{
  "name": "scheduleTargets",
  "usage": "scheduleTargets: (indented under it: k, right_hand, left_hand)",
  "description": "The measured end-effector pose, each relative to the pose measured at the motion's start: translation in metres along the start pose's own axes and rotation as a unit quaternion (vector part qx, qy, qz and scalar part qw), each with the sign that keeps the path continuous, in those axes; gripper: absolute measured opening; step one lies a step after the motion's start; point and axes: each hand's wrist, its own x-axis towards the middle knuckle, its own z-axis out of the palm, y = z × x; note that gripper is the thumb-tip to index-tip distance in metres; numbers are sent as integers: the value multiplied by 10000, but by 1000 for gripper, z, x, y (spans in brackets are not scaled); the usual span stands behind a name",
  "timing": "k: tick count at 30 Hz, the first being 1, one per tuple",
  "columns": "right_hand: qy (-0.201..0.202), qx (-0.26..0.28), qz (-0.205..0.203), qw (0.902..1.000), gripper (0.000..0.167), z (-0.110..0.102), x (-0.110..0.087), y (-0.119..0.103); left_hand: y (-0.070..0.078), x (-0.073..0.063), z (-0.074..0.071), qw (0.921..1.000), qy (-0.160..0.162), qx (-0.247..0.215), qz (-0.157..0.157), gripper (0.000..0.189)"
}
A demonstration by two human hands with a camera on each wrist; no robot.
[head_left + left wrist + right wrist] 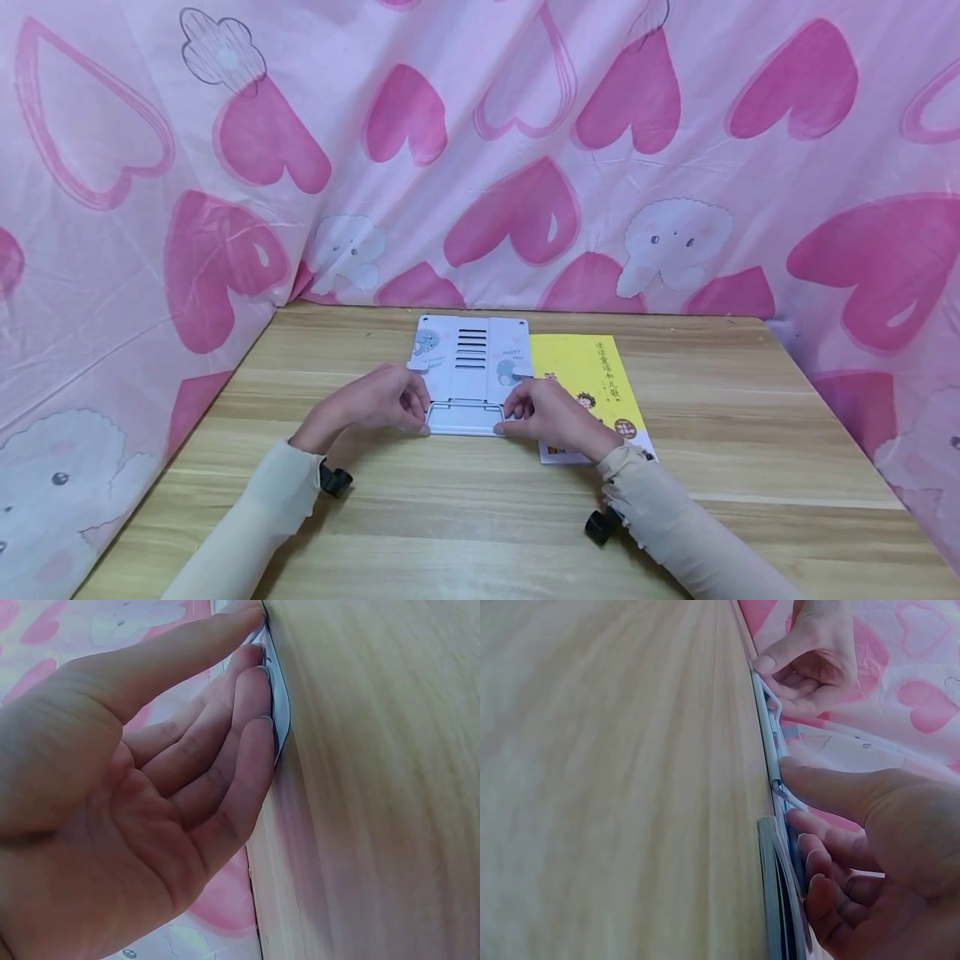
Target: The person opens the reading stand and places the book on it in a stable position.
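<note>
A pink heart-printed cloth [465, 50] filled the back and sides, and before it spread the wood-grain surface [450, 533]. Toward the far side of that surface lay a pale blue-white stand [471, 383], flat, printed with blue cartoon figures and small lettering, a wire bracket [491, 406] crossing its lower part and dark slots [471, 342] running down its middle panel. Just beside it, on the right, lay a yellow book [585, 367], partly covered in the head view by the right hand [551, 417].

That hand and the left hand [378, 400] came in from opposite sides, angled inward, thumbs low at the near edge and fingers bent above them. Each grip was clamped on the stand at a near corner; whether either pinched the wire too, I could not tell.

Counted, there were 1 stand, 1 book, 2 hands, 2 black devices [602, 527] at the wrists and 2 white tabs [521, 370] on the stand's sides.
</note>
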Motion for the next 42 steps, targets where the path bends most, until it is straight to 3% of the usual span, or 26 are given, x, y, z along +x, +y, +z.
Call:
scheduleTargets:
  k: [17, 30, 42]
  right_hand:
    - [-66, 59, -133, 9999, 24, 2, 0, 5]
    - [-264, 88, -518, 9983, 27, 4, -2, 7]
    - [-389, -31, -922, 9950, 27, 1, -2, 9]
  left_hand:
    - [-1, 0, 1, 9999, 12, -105, 42, 26]
    - [-4, 1, 1, 9992, -49, -19, 396, 27]
    - [-4, 1, 0, 9973, -374, -9, 631, 24]
